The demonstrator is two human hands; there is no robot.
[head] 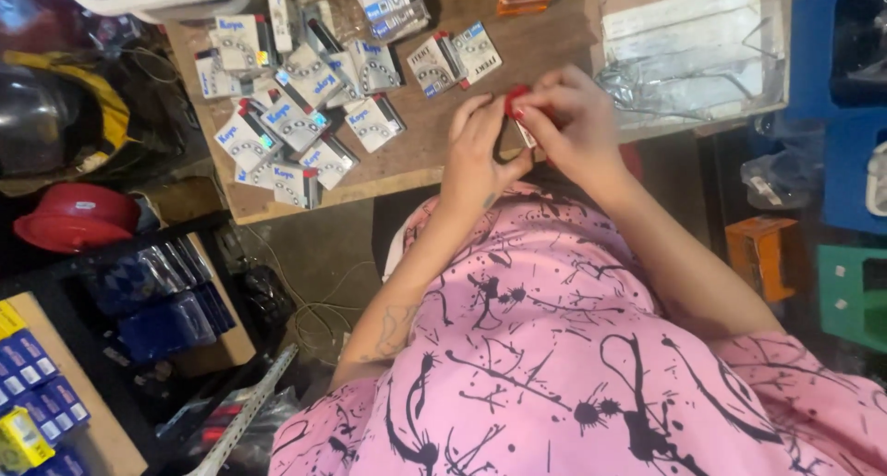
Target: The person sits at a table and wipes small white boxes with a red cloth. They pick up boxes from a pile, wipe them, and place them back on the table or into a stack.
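Both hands meet over the near edge of a wooden table. My right hand pinches a small red item with its fingertips. My left hand is against the same item from the left, fingers curled up beside it. Most of the red item is hidden by my fingers, so its shape is unclear. A heap of small white-and-blue boxes lies on the table to the left of my hands, and two more such boxes lie just above them.
A clear plastic bag over a white tray sits at the table's right. Blue bins, a green crate and an orange box stand right. A red cap, helmet and shelves of blue packs are left.
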